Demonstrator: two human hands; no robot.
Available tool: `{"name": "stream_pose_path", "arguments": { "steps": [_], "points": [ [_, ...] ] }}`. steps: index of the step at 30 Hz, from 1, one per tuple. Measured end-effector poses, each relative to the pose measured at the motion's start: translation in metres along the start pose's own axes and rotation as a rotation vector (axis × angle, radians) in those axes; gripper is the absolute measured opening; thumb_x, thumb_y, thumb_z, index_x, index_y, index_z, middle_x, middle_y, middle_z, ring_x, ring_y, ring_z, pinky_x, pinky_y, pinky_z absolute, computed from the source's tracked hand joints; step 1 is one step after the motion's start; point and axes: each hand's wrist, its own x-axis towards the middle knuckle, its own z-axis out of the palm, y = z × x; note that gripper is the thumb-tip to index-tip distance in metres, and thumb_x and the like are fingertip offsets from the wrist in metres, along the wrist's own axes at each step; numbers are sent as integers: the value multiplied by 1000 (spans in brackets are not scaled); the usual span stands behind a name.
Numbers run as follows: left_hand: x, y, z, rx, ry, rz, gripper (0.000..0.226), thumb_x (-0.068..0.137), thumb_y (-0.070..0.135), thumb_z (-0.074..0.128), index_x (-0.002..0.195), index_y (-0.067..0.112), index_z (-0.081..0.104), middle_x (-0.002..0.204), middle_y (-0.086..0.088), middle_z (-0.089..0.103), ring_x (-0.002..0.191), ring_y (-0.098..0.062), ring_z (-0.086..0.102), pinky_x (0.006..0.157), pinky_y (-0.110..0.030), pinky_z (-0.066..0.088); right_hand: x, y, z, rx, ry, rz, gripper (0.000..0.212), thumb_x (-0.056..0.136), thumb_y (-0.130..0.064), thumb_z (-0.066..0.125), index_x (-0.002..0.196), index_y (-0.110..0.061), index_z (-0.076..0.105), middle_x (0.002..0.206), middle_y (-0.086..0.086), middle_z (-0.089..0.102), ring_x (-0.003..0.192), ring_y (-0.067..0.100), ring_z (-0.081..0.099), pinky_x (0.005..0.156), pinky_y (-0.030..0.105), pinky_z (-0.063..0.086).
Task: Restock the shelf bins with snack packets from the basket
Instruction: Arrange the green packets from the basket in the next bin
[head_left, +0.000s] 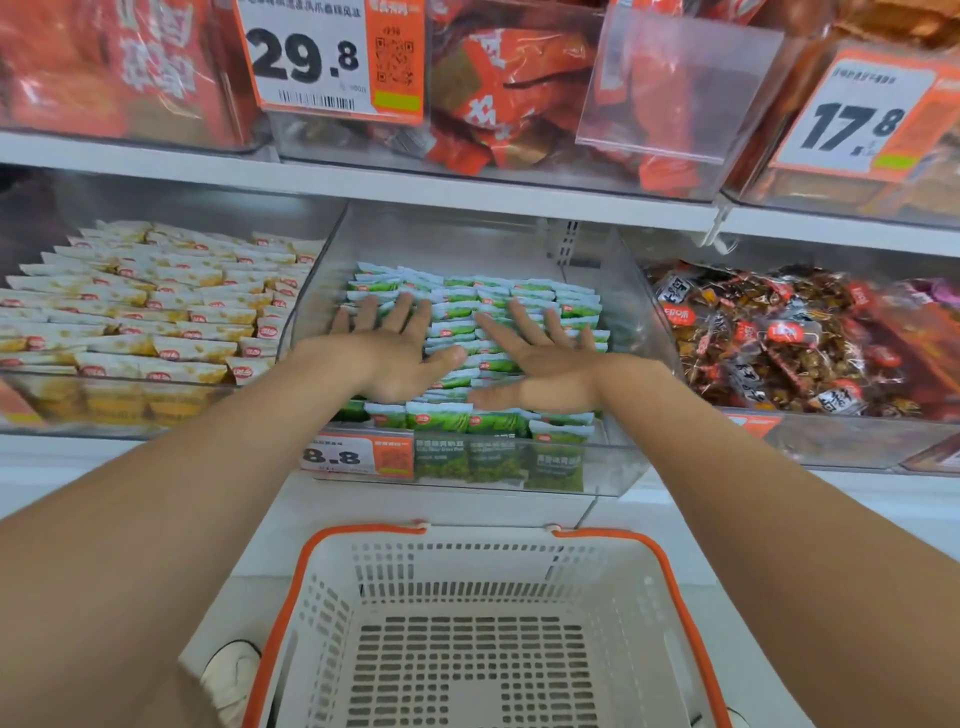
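Left hand (387, 353): flat, fingers spread, pressing the green packets (462, 312) down.
Right hand (543, 366): same, alongside; likely levelling the rows.
Packets: filling the middle bin (608, 462) to its front edge.
Basket (493, 566): below the shelf (156, 462), no packets showing.

Clear glossy plastic bin (631, 312); matt perforated plastic basket (322, 597).

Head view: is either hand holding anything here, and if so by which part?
Nothing is held. The left hand and right hand both lie flat, fingers straight, resting on top of the green packets in the clear middle bin.
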Motion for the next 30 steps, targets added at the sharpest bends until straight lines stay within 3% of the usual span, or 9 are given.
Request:
{"name": "stream_pose_path", "arguments": {
  "steps": [7, 14, 16, 18, 20, 22, 25, 27, 30],
  "points": [
    [18, -4, 2, -11, 80, -1, 81, 98, 76, 4, 162, 32, -21, 166, 7, -35, 154, -30, -32, 126, -54, -14, 22, 2, 6, 20, 189, 123, 86, 84, -93, 3, 154, -52, -23, 161, -13, -39, 145, 29, -42, 115, 64, -25],
    [25, -2, 4, -74, 87, 15, 79, 100, 74, 5, 162, 32, -21, 166, 6, -35, 153, -31, -32, 126, -53, -14, 32, 7, 6, 100, 137, 145, 81, 87, -90, 7, 152, -54, -24, 163, -12, -36, 150, 28, -36, 120, 63, -17],
    [21, -4, 0, -110, 117, 23, 78, 103, 71, 11, 165, 29, -12, 169, 3, -28, 155, -31, -28, 126, -54, -12, 28, 5, 2, 155, 162, 131, 80, 90, -87, 8, 157, -51, -18, 167, -6, -29, 153, 29, -30, 120, 64, -16],
    [14, -6, -6, -105, 225, 69, 71, 107, 64, 21, 166, 25, 15, 174, -6, -1, 159, -33, -9, 127, -56, 1, 14, 1, -3, 262, 302, 79, 75, 99, -77, 22, 163, -42, 6, 173, 2, -3, 159, 30, -7, 123, 64, -6],
    [-5, -4, -11, -91, 405, 209, 49, 107, 55, 38, 139, 24, 58, 146, -12, 53, 142, -32, 39, 117, -49, 31, -15, -8, -4, 394, 483, -88, 51, 104, -53, 48, 149, -29, 50, 156, 6, 46, 146, 24, 38, 121, 50, 28],
    [-33, 3, -14, -228, 471, 338, 28, 101, 45, 56, 94, 23, 72, 88, 1, 69, 92, -20, 63, 84, -35, 49, -50, -19, 1, 440, 559, -266, 17, 97, -28, 65, 107, -22, 77, 111, -2, 74, 105, 9, 65, 92, 28, 50],
    [-76, 16, -8, -318, 280, 399, 21, 84, 43, 75, 76, 25, 75, 67, 9, 71, 66, -5, 67, 63, -25, 53, -87, -31, 17, 403, 428, -288, 10, 81, -33, 79, 81, -23, 76, 73, -6, 73, 69, 10, 67, 67, 23, 51],
    [-90, 21, 1, -222, 198, 418, 16, 78, 40, 84, 77, 26, 77, 67, 14, 72, 66, 0, 69, 63, -20, 52, -92, -31, 26, 207, 437, -284, 14, 78, -36, 82, 82, -23, 76, 71, -6, 71, 67, 11, 65, 68, 28, 52],
    [-98, 24, 8, -22, 327, 384, 11, 83, 35, 82, 83, 27, 75, 73, 15, 69, 79, -9, 68, 70, -28, 54, -98, -30, 28, 89, 500, -258, 12, 82, -34, 81, 83, -27, 72, 74, -11, 64, 74, 15, 62, 66, 29, 43]
  ]
}}
